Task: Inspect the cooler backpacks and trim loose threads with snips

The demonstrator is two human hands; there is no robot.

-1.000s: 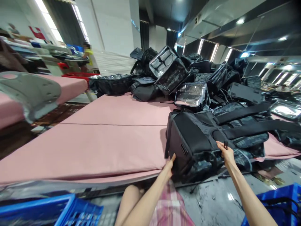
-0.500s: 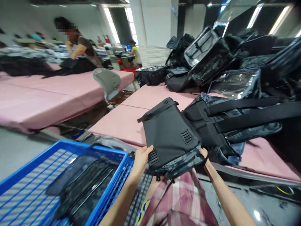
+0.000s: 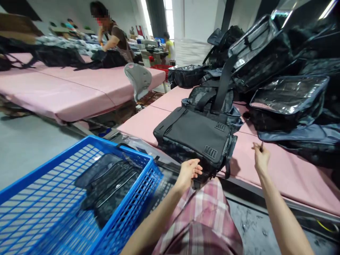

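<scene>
A black backpack [image 3: 195, 136] lies flat at the near edge of the pink padded table [image 3: 281, 171], straps trailing back toward the pile. My left hand [image 3: 189, 170] hovers at the backpack's front edge with its fingers loosely apart and nothing in it. To the right of the backpack, my right hand [image 3: 260, 157] is raised over the pink pad. It is not touching the backpack, and its fingers pinch a small dark object I cannot make out.
A blue plastic crate [image 3: 39, 198] at my lower left holds black bag panels [image 3: 111, 187]. A tall pile of black and clear-panelled bags [image 3: 268, 53] fills the table's right and back. Behind a grey chair back [image 3: 139, 79], a second pink table [image 3: 66, 94] has a person [image 3: 114, 33] working at it.
Both hands pulled the backpack off the pile, lifted and turned it, then laid it flat at the table edge and let go. My view swung left, so the blue crate came into sight.
</scene>
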